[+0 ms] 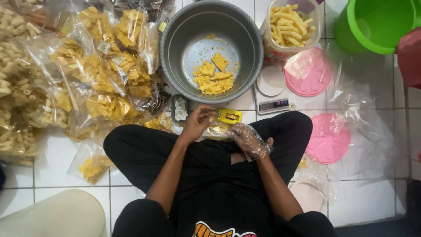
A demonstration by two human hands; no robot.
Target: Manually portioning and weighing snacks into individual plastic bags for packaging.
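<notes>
Currently you sit cross-legged on the tiled floor (57, 153), both hands at your lap. Your left hand (197, 123) is bare; its grip is pinched nearly closed, fingertips together, on something too small to identify, just beside a yellow handheld tool (229, 116) at 3 o'clock of it. Your right hand (248, 139), in a clear plastic glove, is loosely curled on a thin clear bag (218, 131) lying at your lap; whether it truly grasps the bag you cannot tell.

Progress, as judged: the grey metal pot (173, 57) at 12 o'clock holds only a small remnant of yellow chips (213, 78), while a pile of filled chip bags (109, 66) lies at 10 o'clock. Most packing looks done; the remnant is left. Pink lids (329, 138) lie at 3 o'clock.
</notes>
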